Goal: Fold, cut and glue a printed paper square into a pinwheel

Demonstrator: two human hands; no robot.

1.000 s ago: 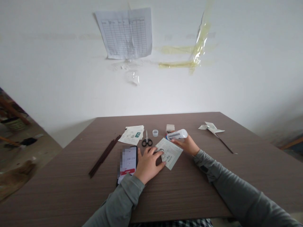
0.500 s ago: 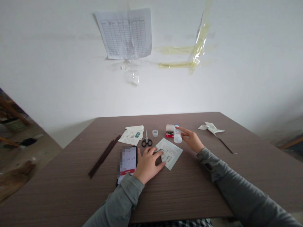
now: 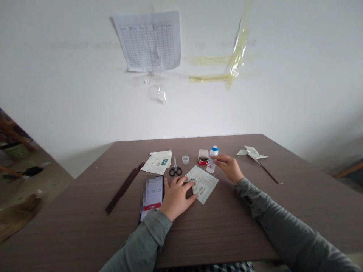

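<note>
My left hand (image 3: 176,199) lies flat with fingers spread, its fingertips on the left part of a square printed sheet of paper (image 3: 207,186). Just beyond the sheet's upper right corner stands a small clear plastic bottle (image 3: 210,166) with a blue top and a white tip, upright on the table. The fingers of my right hand (image 3: 231,169) pinch this bottle from the right side. A red matchbox-like box (image 3: 203,161) with small dark items inside is close to the bottle's left. Scissors (image 3: 176,170) with black handles lie beyond my left hand.
A phone (image 3: 152,198) lies left of my left hand. Farther left are thin dark sticks (image 3: 124,187) and a stack of printed papers (image 3: 154,167). A small translucent cap (image 3: 185,160) stands near the scissors. On the right lies a paper pinwheel (image 3: 255,154) on a dark stick.
The bottle went from tipped, its clear end toward me, to upright with its blue top up, my right hand's fingers at its side. My left hand has stayed on the sheet.
</note>
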